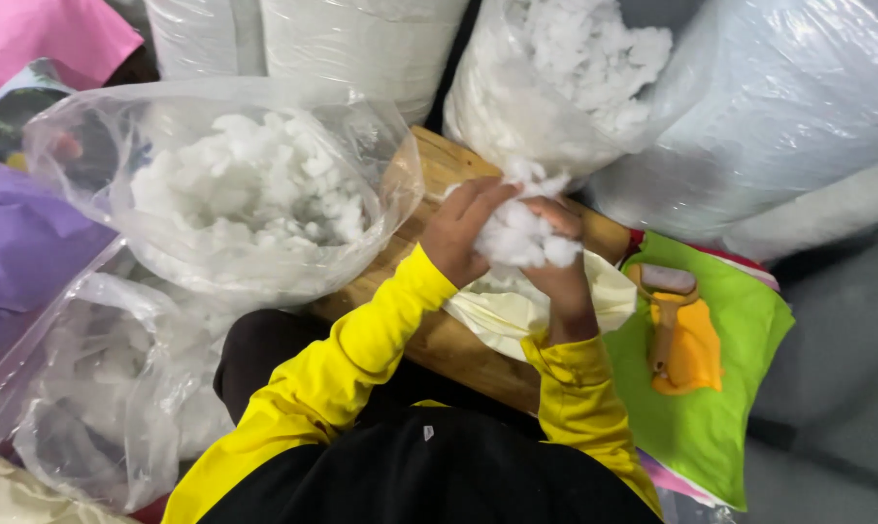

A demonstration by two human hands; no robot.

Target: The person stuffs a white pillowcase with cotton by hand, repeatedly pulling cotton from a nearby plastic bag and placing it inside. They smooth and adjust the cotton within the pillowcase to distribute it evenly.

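White fibre stuffing, a fluffy clump [521, 238], sits between both hands, approx centre of what I see from the head cam. My left hand [463, 233] is curled over the clump's left side, fingers bent onto the top of it. My right hand [560, 257] closes on it from the right and below, knuckles toward the cam. So both hands are together, clamped on the same clump; fingertips are partly buried in the fibre, so I can't tell exact finger spread. Both sleeves are yellow.

The clump is just under the mouth of a big clear plastic bag [555, 87] of the same white stuffing, w/ loose wisps touching the bag's lower edge. Directly below the hands lies a pale cream fabric piece [507, 311], crumpled, on a wooden board [448, 349] that runs diagonally across my lap.

Left of the hands: a second open clear bag [254, 184] w/ stuffing, resting partly on the board. Lower left: a third clear bag [99, 388], mostly see-through. Right of the hands: a green cloth [740, 359] w/ an orange-handled tool [677, 335] lying on it, well apart from the clump. Purple fabric [21, 243] at far left, pink fabric [41, 34] top left.
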